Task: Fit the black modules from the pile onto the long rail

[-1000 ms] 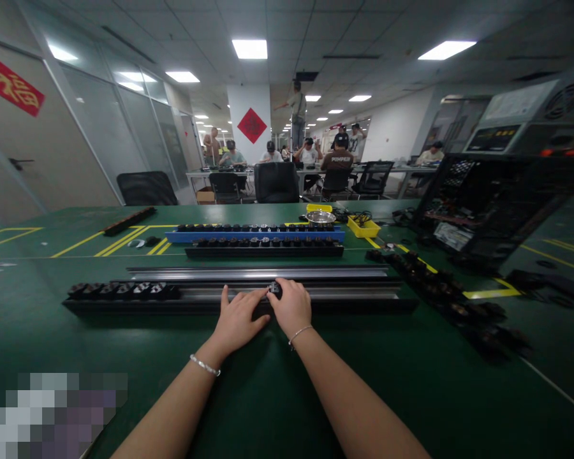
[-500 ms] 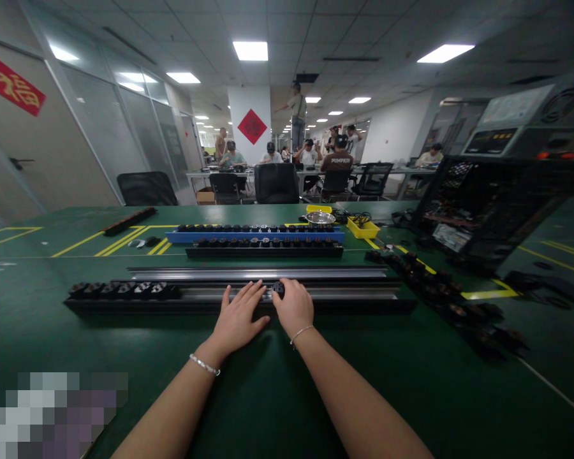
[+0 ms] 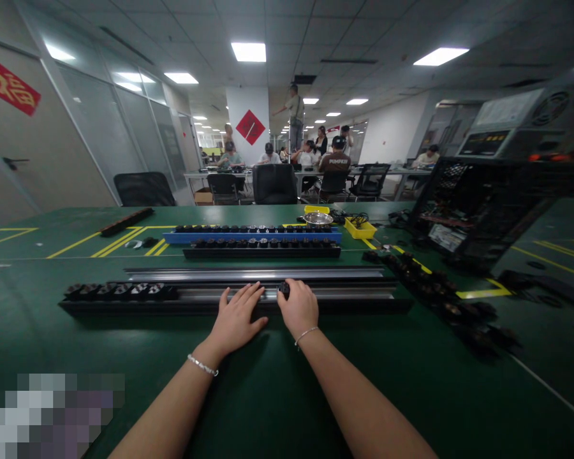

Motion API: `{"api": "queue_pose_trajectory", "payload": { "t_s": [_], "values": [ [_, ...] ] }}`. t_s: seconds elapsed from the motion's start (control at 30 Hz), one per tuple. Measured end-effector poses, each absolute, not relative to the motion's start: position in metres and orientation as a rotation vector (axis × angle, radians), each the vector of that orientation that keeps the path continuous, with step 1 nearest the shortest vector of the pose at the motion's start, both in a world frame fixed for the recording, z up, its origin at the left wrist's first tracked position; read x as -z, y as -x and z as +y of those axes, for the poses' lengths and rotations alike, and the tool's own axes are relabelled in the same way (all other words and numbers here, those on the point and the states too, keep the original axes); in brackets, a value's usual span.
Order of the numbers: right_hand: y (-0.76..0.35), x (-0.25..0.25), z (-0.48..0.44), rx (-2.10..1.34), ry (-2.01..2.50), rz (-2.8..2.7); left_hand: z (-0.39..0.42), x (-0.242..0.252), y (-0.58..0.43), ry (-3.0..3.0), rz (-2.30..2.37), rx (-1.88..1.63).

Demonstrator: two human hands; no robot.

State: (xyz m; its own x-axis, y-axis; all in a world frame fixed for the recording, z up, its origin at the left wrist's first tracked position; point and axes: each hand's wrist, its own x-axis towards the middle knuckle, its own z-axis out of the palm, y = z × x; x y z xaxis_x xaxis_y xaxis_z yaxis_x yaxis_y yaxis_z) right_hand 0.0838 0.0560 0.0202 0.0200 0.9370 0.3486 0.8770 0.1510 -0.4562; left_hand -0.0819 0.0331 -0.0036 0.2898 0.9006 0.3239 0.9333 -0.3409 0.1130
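Observation:
A long black rail (image 3: 354, 307) with a shiny metal channel lies crosswise in front of me. Several black blocks with pale tops (image 3: 122, 290) sit in a row at its left end. My left hand (image 3: 239, 312) rests over the middle of the rail, fingers spread, holding nothing. Just to its right, my right hand (image 3: 300, 309) grips a small black block (image 3: 284, 289) between thumb and fingers at the channel. The underside of that block is hidden, so I cannot tell whether it touches the rail.
A second bare rail (image 3: 253, 275) lies just behind. Further back are a black strip (image 3: 263, 252) and a blue strip (image 3: 253, 238) full of blocks. Loose black parts (image 3: 440, 290) trail along the right. Beyond are a metal bowl (image 3: 318, 219), yellow bin (image 3: 360, 228) and open computer case (image 3: 447, 207).
My right hand has shifted slightly right along the rail with the small black block, widening the gap to my left hand. My left hand stays in place on the rail.

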Motion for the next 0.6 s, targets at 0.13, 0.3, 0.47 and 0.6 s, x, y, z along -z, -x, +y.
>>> {"api": "queue_pose_trajectory", "payload": {
  "t_s": [0.13, 0.3, 0.47, 0.6],
  "values": [
    [-0.089, -0.019, 0.056, -0.111, 1.741, -1.849, 0.033, 0.003, 0.082, 2.443, -1.738, 0.514],
    [-0.095, -0.019, 0.057, -0.097, 1.761, -1.840, 0.033, 0.002, 0.082, 2.453, -1.742, 0.514],
    [-0.100, -0.018, 0.057, -0.082, 1.782, -1.826, 0.033, 0.002, 0.082, 2.455, -1.745, 0.508],
    [-0.104, -0.017, 0.056, -0.078, 1.790, -1.817, 0.033, 0.002, 0.082, 2.452, -1.735, 0.511]
  ]
}}
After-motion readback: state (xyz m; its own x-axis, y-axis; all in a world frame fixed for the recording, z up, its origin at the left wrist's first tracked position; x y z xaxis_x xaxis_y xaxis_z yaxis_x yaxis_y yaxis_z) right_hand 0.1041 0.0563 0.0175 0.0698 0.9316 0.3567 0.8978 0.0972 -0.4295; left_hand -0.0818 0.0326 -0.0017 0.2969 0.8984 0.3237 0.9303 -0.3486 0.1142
